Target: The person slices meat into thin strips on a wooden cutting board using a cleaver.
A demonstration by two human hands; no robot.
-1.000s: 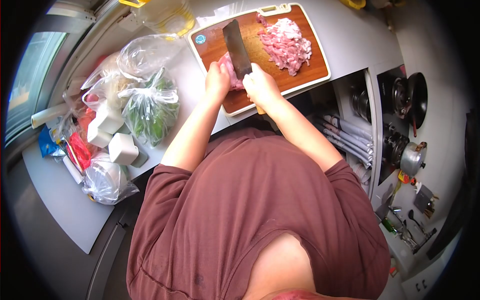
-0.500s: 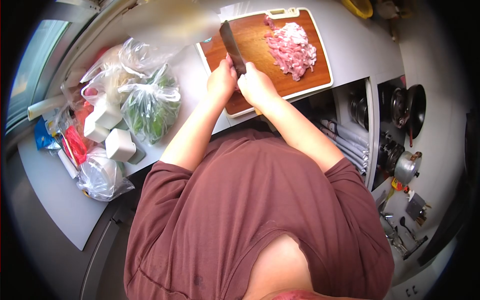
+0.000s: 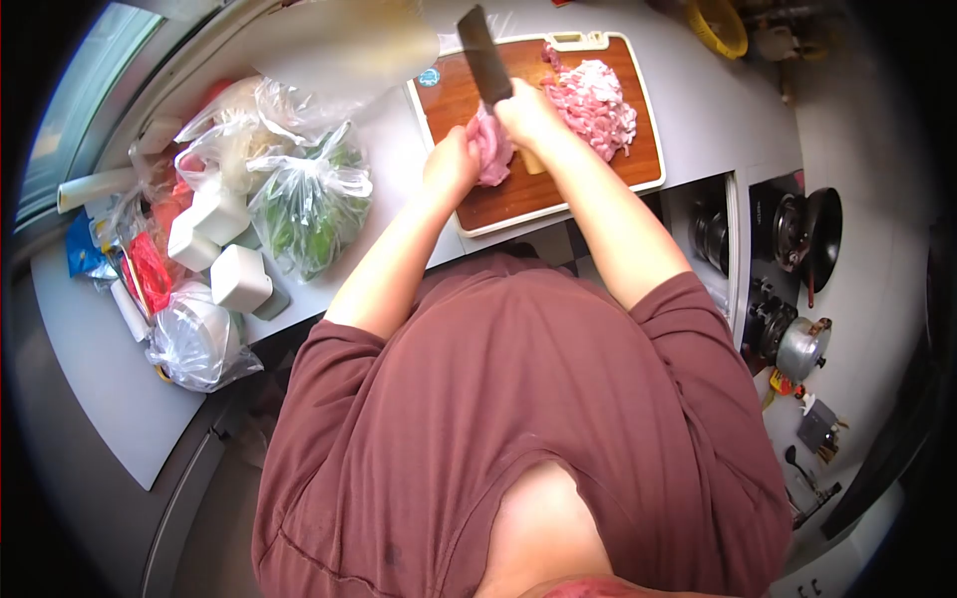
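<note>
My right hand [image 3: 528, 117] is closed round the handle of a cleaver [image 3: 482, 55], its dark broad blade pointing away from me toward the far left of the board. A pinkish piece of raw meat [image 3: 492, 157] lies on the brown cutting board [image 3: 508, 204] with a pale rim. Against its left side my left hand [image 3: 454, 162] is closed, gripping the meat; its fingertips are partly hidden. On the board's right half rests a heap of meat cut into strips [image 3: 598, 105], with a darker scrap at its far edge.
Left of the board stand a tied clear bag of green vegetables [image 3: 311, 204], white containers [image 3: 239, 279] and other plastic bags [image 3: 204, 344]. A yellow basket [image 3: 720, 28] is at the far right. Pans and a metal pot [image 3: 802, 347] sit on the right.
The cleaver has lifted off to the far side and right, with my right hand moving right. The meat piece beside my left hand has come into view. The whole view has shifted slightly.
</note>
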